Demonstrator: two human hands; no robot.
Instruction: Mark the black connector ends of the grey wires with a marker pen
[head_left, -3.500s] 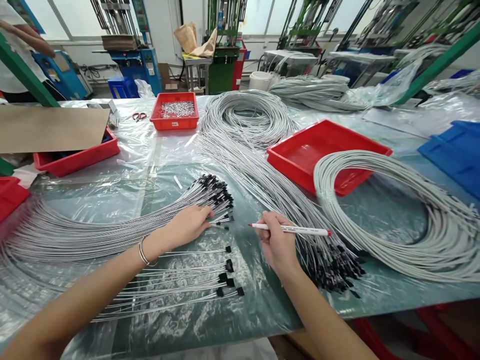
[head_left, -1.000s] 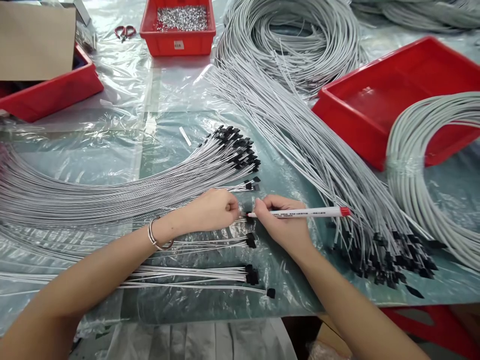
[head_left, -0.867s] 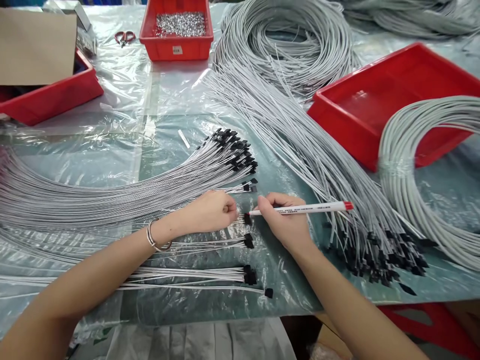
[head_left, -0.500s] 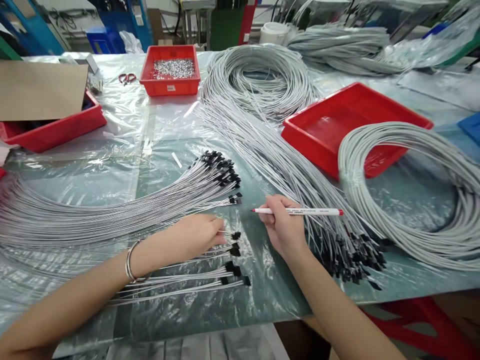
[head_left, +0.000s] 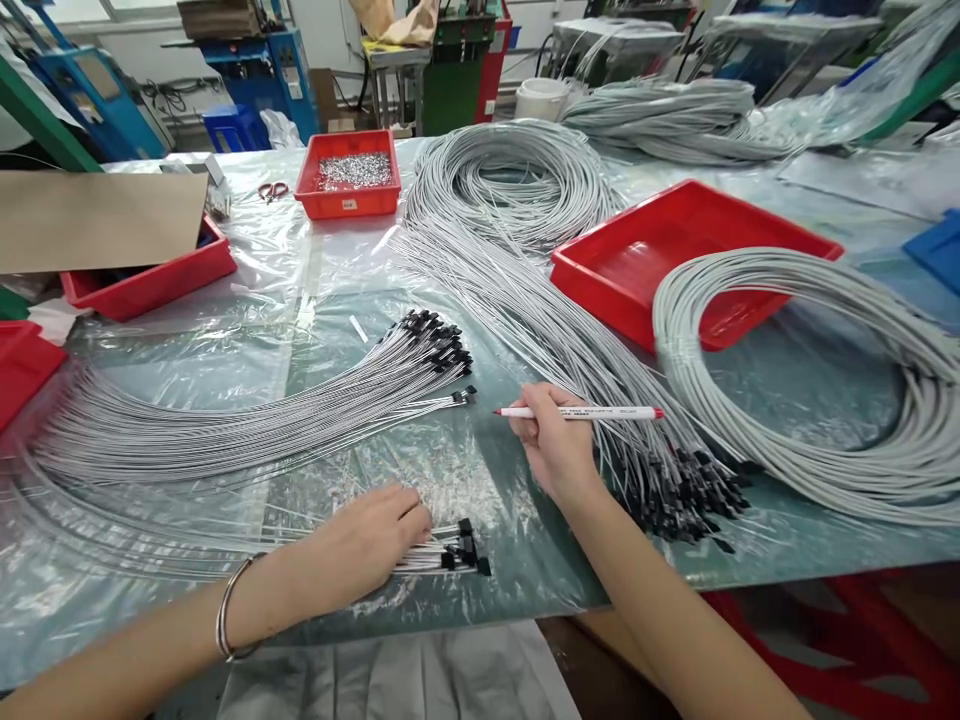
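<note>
"1 marker [head_left: 622, 412] on my feed?"
"Yep, pinched in R hand [head_left: 556, 442]. L hand [head_left: 366, 545] over blk-tipped wires [head_left: 466, 545] nr table edge [head_left: 525, 603], fingers tgthr; I can't tell if pinching."

The left hand [head_left: 367, 540] and the right hand [head_left: 555, 440] are both bare, as are the forearms [head_left: 652, 600]. A slim, rounded, shiny silver bracelet [head_left: 223, 618], seemingly of two narrow bands, rings the left wrist. Pale grey cloth [head_left: 405, 675] with long soft folds shows at the bottom; whether it is worn is unclear.
</note>
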